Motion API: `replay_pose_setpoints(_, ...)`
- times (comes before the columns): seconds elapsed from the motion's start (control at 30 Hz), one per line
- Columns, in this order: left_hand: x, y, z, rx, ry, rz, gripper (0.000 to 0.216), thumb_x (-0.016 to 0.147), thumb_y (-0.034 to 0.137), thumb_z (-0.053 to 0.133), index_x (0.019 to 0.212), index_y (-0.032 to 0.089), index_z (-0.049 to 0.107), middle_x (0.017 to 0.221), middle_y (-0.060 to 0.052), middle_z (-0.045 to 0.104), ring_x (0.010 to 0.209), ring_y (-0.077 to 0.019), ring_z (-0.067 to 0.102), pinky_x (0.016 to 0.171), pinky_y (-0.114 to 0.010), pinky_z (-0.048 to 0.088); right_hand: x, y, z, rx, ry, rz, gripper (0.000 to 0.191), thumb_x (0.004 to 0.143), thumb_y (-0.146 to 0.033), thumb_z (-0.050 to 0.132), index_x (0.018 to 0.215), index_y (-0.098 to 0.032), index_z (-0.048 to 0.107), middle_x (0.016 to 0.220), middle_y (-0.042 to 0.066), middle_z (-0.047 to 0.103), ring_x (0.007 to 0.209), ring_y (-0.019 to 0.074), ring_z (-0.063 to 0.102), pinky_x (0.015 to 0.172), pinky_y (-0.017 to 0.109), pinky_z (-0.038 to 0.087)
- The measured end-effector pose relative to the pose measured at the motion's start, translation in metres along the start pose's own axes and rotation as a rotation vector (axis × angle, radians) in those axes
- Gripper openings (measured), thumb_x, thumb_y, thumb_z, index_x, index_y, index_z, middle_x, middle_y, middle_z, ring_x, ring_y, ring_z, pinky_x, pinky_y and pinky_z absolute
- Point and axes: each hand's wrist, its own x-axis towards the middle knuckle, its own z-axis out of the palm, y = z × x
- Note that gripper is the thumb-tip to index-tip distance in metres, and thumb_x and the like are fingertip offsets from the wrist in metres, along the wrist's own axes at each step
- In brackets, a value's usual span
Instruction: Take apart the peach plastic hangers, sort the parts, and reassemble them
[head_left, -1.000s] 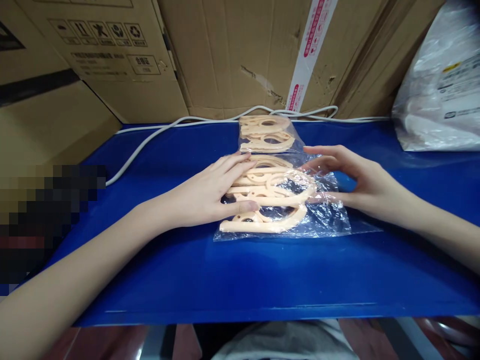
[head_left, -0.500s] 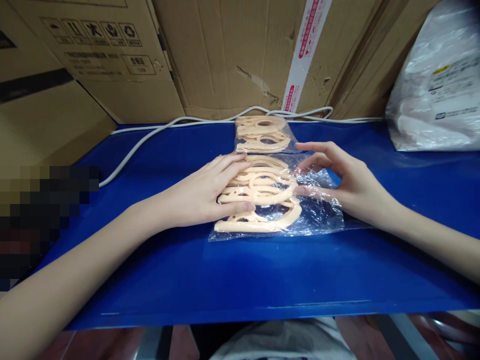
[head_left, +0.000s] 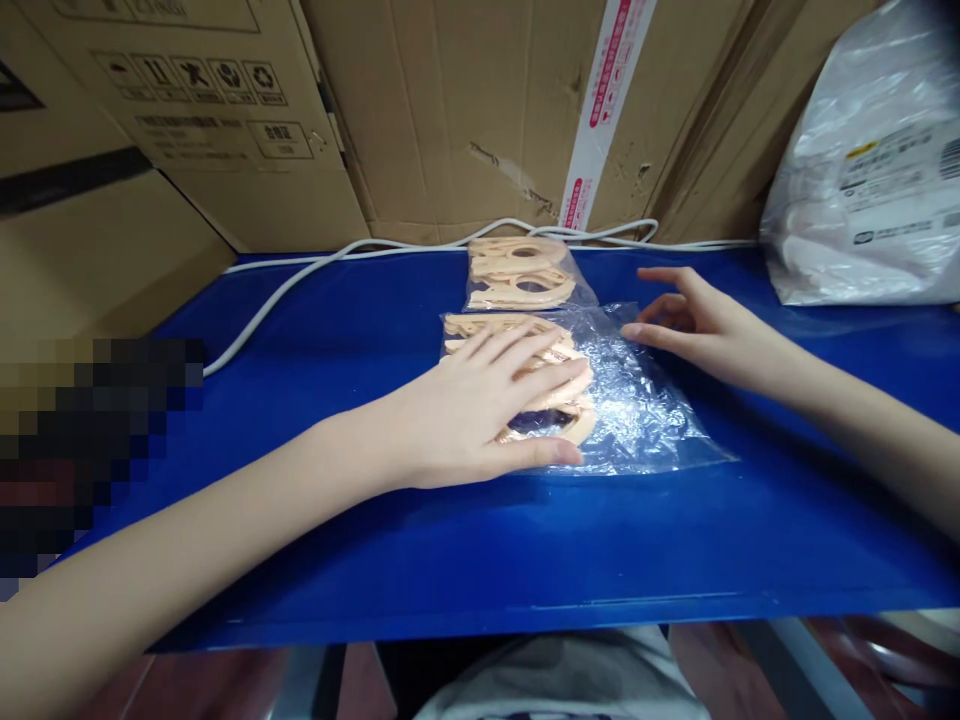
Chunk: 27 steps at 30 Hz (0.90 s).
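A clear plastic bag holding several peach plastic hangers lies on the blue table. My left hand lies flat on top of the hangers, fingers spread, pressing them down. My right hand rests open at the bag's far right edge, fingers stretched out and touching the plastic. A second bag of peach hangers lies just behind the first, untouched.
A white cable runs along the table's back edge. Cardboard boxes stand behind and to the left. A white plastic sack sits at the back right. A pixelated patch covers the left side.
My left hand slid from the hangers' left side onto their top. My right hand let go of the bag's opening and moved back and right. The hangers sit deeper in the bag.
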Motion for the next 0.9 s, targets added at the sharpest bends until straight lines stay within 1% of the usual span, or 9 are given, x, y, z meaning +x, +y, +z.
replay_pose_setpoints(0.1, 0.006, 0.003, 0.006, 0.001, 0.024, 0.031, 0.074, 0.093, 0.068, 0.041, 0.154, 0.027, 0.032, 0.164, -0.010, 0.022, 0.152, -0.0298, 0.015, 0.121, -0.053, 0.016, -0.005, -0.009, 0.007, 0.165, -0.089, -0.011, 0.074, 0.082, -0.043, 0.070, 0.145, -0.022, 0.036, 0.077, 0.000, 0.065, 0.067, 0.0165, 0.056, 0.060, 0.033, 0.043)
replay_pose_setpoints(0.17, 0.007, 0.006, 0.009, -0.015, 0.060, 0.056, 0.072, 0.092, 0.068, 0.044, 0.152, 0.028, 0.036, 0.162, -0.012, 0.027, 0.150, -0.0323, 0.020, 0.120, -0.056, 0.018, -0.009, -0.018, 0.007, 0.266, -0.115, -0.023, 0.070, 0.084, -0.036, 0.068, 0.144, -0.022, 0.036, 0.068, -0.003, 0.061, 0.059, 0.0140, 0.050, 0.054, 0.031, 0.039)
replay_pose_setpoints(0.3, 0.003, 0.020, 0.013, -0.043, 0.120, 0.101, 0.070, 0.088, 0.071, 0.049, 0.144, 0.031, 0.049, 0.153, -0.015, 0.040, 0.144, -0.0365, 0.031, 0.115, -0.060, 0.025, -0.018, -0.035, 0.003, 0.413, -0.164, -0.062, 0.064, 0.086, -0.027, 0.064, 0.144, -0.025, 0.038, 0.066, -0.004, 0.062, 0.053, 0.0131, 0.049, 0.050, 0.030, 0.039)
replay_pose_setpoints(0.4, 0.000, 0.030, 0.016, -0.054, 0.163, 0.139, 0.072, 0.084, 0.073, 0.052, 0.140, 0.028, 0.055, 0.149, -0.018, 0.044, 0.141, -0.0375, 0.035, 0.113, -0.060, 0.028, -0.023, -0.044, 0.002, 0.474, -0.218, -0.097, 0.063, 0.088, -0.027, 0.061, 0.145, -0.025, 0.035, 0.064, -0.005, 0.063, 0.053, 0.0154, 0.056, 0.054, 0.033, 0.045)
replay_pose_setpoints(0.53, -0.002, 0.035, 0.019, -0.026, 0.179, 0.194, 0.071, 0.085, 0.071, 0.053, 0.141, 0.027, 0.054, 0.151, -0.017, 0.042, 0.141, -0.0371, 0.034, 0.115, -0.061, 0.024, -0.024, -0.045, 0.001, 0.489, -0.230, -0.133, 0.051, 0.092, -0.026, 0.041, 0.143, -0.024, 0.039, 0.067, -0.002, 0.066, 0.063, 0.0200, 0.064, 0.070, 0.040, 0.050)
replay_pose_setpoints(0.63, -0.003, 0.037, 0.021, 0.016, 0.185, 0.274, 0.065, 0.091, 0.065, 0.049, 0.142, 0.025, 0.052, 0.151, -0.018, 0.044, 0.143, -0.0369, 0.033, 0.116, -0.061, 0.023, -0.020, -0.037, -0.001, 0.360, -0.170, -0.204, 0.049, 0.090, -0.025, 0.051, 0.138, -0.026, 0.046, 0.080, 0.000, 0.066, 0.077, 0.0195, 0.063, 0.077, 0.039, 0.050)
replay_pose_setpoints(0.77, -0.008, 0.042, 0.027, 0.052, 0.193, 0.350, 0.062, 0.094, 0.063, 0.044, 0.141, 0.024, 0.053, 0.147, -0.017, 0.047, 0.141, -0.0356, 0.037, 0.118, -0.058, 0.023, -0.013, -0.025, -0.003, 0.063, -0.090, -0.320, 0.045, 0.087, -0.033, 0.066, 0.131, -0.027, 0.057, 0.118, 0.007, 0.060, 0.108, 0.0205, 0.057, 0.094, 0.036, 0.046)
replay_pose_setpoints(0.83, -0.009, 0.044, 0.030, 0.063, 0.194, 0.367, 0.063, 0.093, 0.063, 0.046, 0.141, 0.023, 0.052, 0.147, -0.017, 0.047, 0.139, -0.0344, 0.039, 0.119, -0.055, 0.022, -0.009, -0.023, -0.004, 0.024, -0.117, -0.338, 0.033, 0.087, -0.038, 0.067, 0.118, -0.027, 0.065, 0.129, 0.008, 0.058, 0.120, 0.0236, 0.053, 0.101, 0.038, 0.043)
replay_pose_setpoints(0.9, -0.010, 0.045, 0.031, 0.062, 0.194, 0.373, 0.063, 0.092, 0.063, 0.047, 0.140, 0.023, 0.053, 0.147, -0.017, 0.047, 0.138, -0.0339, 0.041, 0.119, -0.054, 0.023, -0.005, -0.023, -0.003, 0.068, -0.160, -0.325, 0.021, 0.087, -0.042, 0.067, 0.099, -0.026, 0.069, 0.131, 0.006, 0.059, 0.125, 0.0263, 0.052, 0.104, 0.042, 0.041)
